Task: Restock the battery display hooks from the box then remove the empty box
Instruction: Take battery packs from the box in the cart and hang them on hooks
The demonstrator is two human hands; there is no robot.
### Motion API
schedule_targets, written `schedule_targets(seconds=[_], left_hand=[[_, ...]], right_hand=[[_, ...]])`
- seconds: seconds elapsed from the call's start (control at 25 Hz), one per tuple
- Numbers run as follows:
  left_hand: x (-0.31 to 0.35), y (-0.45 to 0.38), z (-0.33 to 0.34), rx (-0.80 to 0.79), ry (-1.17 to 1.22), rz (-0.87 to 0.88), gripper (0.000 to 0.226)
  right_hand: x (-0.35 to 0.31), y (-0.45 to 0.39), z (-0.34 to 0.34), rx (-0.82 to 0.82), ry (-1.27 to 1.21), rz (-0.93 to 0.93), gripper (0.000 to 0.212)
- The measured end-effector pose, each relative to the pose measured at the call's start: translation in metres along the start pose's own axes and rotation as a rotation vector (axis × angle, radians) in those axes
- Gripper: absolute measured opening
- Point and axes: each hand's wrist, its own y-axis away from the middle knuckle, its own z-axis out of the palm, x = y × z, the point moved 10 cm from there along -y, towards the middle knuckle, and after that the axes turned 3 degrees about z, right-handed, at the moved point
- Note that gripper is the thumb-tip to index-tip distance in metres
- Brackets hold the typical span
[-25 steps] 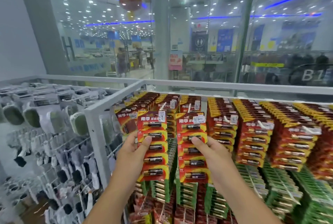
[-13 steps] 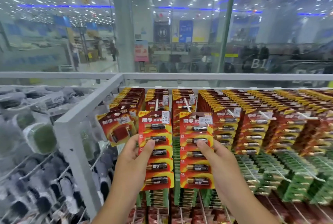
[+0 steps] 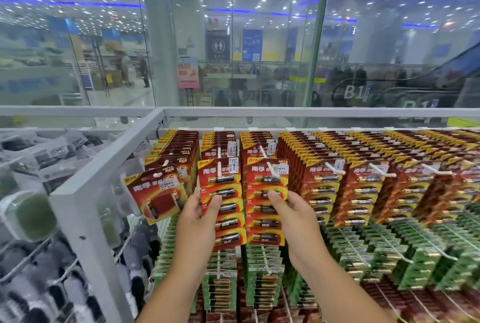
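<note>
The left hand (image 3: 196,221) grips one red-and-yellow card strip of batteries (image 3: 223,200) on its white hook (image 3: 219,166), while the right hand (image 3: 296,216) pinches the neighbouring strip (image 3: 265,208).

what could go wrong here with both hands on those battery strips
The left hand and right hand each grip a red battery strip low down, so a top hole could slip off its white hook. The 9V card hangs tilted beside the left hand and could get knocked off.
</note>
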Motion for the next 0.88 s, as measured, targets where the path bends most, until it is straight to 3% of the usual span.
schedule_targets(seconds=[0.08,0.24,0.36,0.48,0.68,0.88], left_hand=[[-0.004,-0.013,0.007,0.018,-0.002,-0.004,0.031],[-0.007,-0.039,0.013,0.066,0.027,-0.008,0.023],[-0.005,-0.052,0.013,0.108,0.007,0.01,0.02],[-0.01,-0.056,0.012,0.128,-0.029,0.023,0.02],[-0.012,-0.053,0.008,0.15,-0.109,0.022,0.045],[-0.034,-0.047,-0.006,0.111,-0.161,-0.083,0.053]], right_hand=[[0.002,-0.017,0.003,0.037,-0.024,-0.008,0.025],[0.003,-0.048,0.013,0.077,-0.03,-0.038,0.046],[0.0,-0.062,0.019,0.085,-0.029,-0.061,0.036],[0.004,-0.072,0.02,0.103,0.018,-0.05,0.046],[0.015,-0.072,0.023,0.118,0.083,-0.015,0.064],[0.022,-0.053,0.017,0.151,0.099,0.03,0.035]])
